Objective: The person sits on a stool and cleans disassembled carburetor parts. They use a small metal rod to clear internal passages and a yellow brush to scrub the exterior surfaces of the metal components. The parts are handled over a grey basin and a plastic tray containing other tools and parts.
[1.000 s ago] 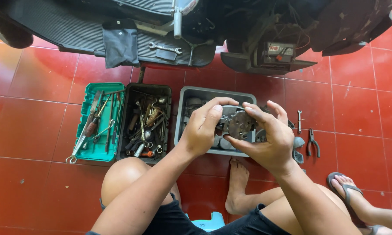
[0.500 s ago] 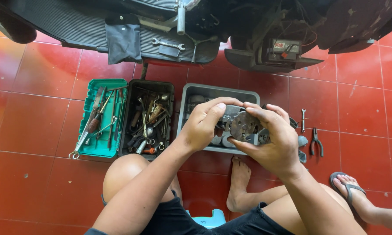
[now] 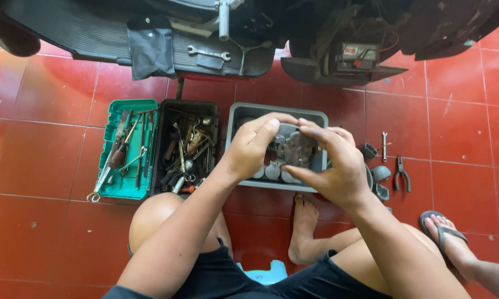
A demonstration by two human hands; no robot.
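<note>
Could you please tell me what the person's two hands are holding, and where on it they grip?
Both the left hand and right hand hold a round grey metal part, fingertips gripping its upper rim from opposite sides.

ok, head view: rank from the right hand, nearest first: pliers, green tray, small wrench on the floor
From the right hand:
1. Small wrench, floor just to its right.
2. Pliers, slightly farther right; close to the wrench, narrow call.
3. Green tray, far left, beyond the left hand.
</note>
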